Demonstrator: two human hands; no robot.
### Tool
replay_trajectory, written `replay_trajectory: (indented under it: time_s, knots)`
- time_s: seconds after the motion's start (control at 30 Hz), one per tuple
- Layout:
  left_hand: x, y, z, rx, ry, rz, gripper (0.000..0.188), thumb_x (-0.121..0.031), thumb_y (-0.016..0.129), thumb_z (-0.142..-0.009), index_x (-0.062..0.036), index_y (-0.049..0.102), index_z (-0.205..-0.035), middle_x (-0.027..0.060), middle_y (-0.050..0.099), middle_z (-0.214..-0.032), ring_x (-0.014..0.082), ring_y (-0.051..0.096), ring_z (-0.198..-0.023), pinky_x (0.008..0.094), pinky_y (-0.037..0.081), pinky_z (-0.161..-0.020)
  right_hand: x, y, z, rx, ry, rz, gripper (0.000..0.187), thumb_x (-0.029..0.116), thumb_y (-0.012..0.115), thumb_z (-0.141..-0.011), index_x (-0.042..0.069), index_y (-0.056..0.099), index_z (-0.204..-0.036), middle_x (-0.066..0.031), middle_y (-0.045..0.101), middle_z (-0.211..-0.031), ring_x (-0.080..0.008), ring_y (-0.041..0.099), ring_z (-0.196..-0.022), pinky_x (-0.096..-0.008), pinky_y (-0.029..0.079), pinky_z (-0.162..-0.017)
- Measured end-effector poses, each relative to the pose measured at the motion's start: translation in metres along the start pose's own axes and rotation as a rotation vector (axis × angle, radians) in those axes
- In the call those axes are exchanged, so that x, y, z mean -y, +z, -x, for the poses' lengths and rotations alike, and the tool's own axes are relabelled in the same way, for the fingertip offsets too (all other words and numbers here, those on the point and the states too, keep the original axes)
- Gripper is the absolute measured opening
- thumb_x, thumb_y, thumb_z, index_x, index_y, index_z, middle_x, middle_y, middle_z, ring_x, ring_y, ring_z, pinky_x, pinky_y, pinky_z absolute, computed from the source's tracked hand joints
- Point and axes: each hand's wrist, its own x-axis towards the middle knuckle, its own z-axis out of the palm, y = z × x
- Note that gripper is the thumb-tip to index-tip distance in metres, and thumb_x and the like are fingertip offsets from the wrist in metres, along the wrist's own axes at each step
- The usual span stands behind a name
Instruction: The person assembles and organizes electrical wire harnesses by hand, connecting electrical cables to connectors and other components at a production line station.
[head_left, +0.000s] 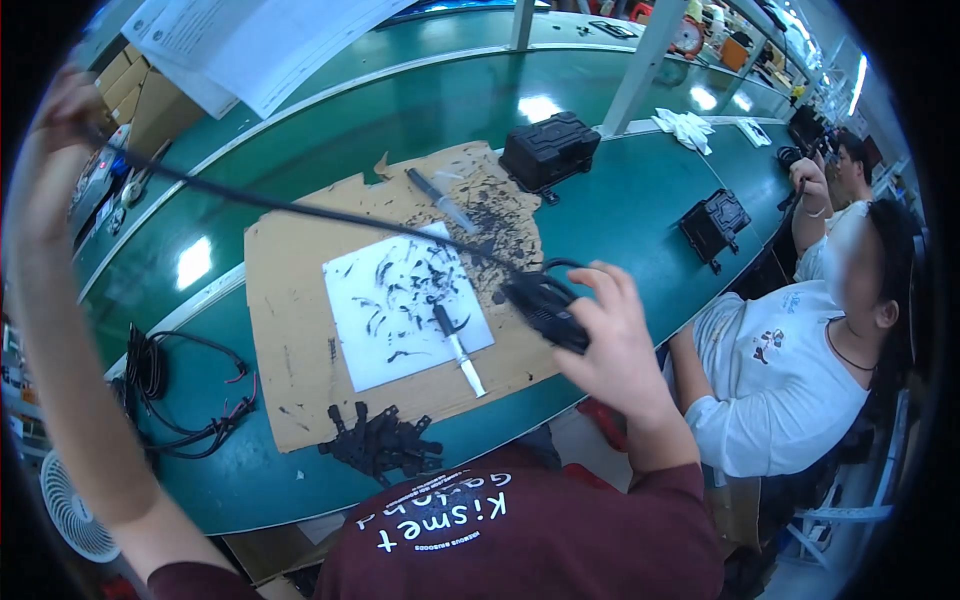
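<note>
A black cable (330, 212) runs taut and slanting across the bench between my two hands. My left hand (72, 105), raised at the far left and blurred, is closed round one end of it. At the other end my right hand (615, 340) grips a bundled black coil of cable (548, 308), held above the right edge of the cardboard. Beneath the cable lies a white board (375, 355) strewn with black shavings. On it rests a slim black-and-white pen-shaped tool (458, 350); a grey, partly clear tool (440, 198) lies farther back.
Brown cardboard (290, 330) covers part of the green bench. Several black plastic pieces (380, 440) are heaped at its front edge, with more cables (190, 400) to the left. Two black cases (550, 155) stand at the right. Co-workers (780, 370) sit along the right side.
</note>
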Motion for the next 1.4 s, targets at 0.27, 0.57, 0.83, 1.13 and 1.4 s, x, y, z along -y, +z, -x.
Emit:
replay_trajectory:
  time_s: [0.27,0.57,0.83,1.13,1.4]
  knots:
    - [0.344,0.102,-0.075,-0.519,-0.250,-0.026,0.010,-0.008,0.056,-0.089,0.0015,0.054,-0.092,0.0055,0.051,-0.072,0.0136,0.048,-0.060,0.0246,0.041,-0.053,-0.108,0.019,0.071,-0.240,0.385,0.455,0.028,0.007,0.069,-0.061,-0.002,0.054,-0.083,-0.0165,0.056,-0.090,-0.0349,0.048,-0.105,-0.0448,0.035,-0.088]
    - [0.492,0.136,-0.115,-0.510,-0.361,-0.397,0.019,-0.016,0.067,-0.084,-0.0018,0.064,-0.096,0.0006,0.057,-0.074,0.0090,0.048,-0.063,0.0229,0.040,-0.057,-0.113,0.032,0.080,-0.155,0.419,0.337,0.037,0.022,0.074,-0.068,0.002,0.056,-0.093,-0.0120,0.056,-0.087,-0.0286,0.049,-0.089,-0.0424,0.031,-0.082]
    - [0.523,0.140,-0.165,-0.578,-0.320,-0.096,0.014,-0.016,0.063,-0.087,-0.0021,0.058,-0.087,0.0012,0.053,-0.068,0.0109,0.048,-0.059,0.0236,0.042,-0.054,-0.128,0.033,0.083,-0.200,0.487,0.464,0.036,0.022,0.072,-0.071,0.003,0.058,-0.098,-0.0099,0.055,-0.086,-0.0271,0.048,-0.088,-0.0429,0.030,-0.081]
    - [0.542,0.146,-0.162,-0.497,-0.432,-1.278,0.031,-0.027,0.064,-0.082,-0.0059,0.063,-0.105,0.0111,0.065,-0.100,0.0261,0.058,-0.099,0.0371,0.045,-0.085,-0.123,0.042,0.078,-0.144,0.467,0.393,0.041,0.019,0.070,-0.070,0.001,0.057,-0.104,-0.0098,0.056,-0.091,-0.0260,0.048,-0.091,-0.0409,0.028,-0.082]
    - [0.546,0.123,-0.152,-0.480,-0.458,-1.469,0.038,-0.028,0.059,-0.085,-0.0095,0.059,-0.118,0.0130,0.062,-0.110,0.0331,0.051,-0.111,0.0406,0.042,-0.091,-0.116,0.037,0.070,-0.116,0.431,0.387,0.044,0.019,0.071,-0.070,0.000,0.057,-0.107,-0.0115,0.054,-0.093,-0.0267,0.047,-0.094,-0.0418,0.029,-0.082]
